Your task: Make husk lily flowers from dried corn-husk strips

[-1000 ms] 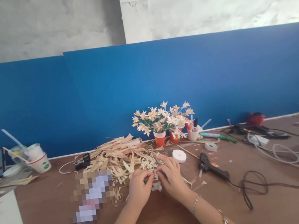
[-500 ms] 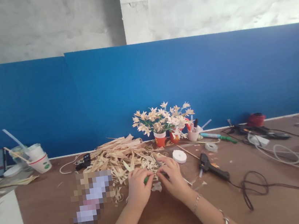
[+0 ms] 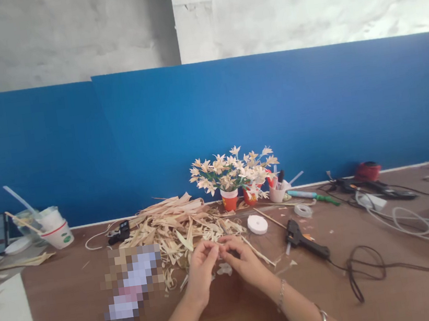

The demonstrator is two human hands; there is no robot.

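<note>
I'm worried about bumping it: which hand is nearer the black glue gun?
The right hand. The glue gun lies to its right, not touching it. The left hand is farther away, on the other side of the right hand.

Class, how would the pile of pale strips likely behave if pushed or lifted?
The pile is probably light for its size, as its strips look thin. It may shed some when lifted, since they lie loosely jumbled; their curled shapes suggest possible snagging.
</note>
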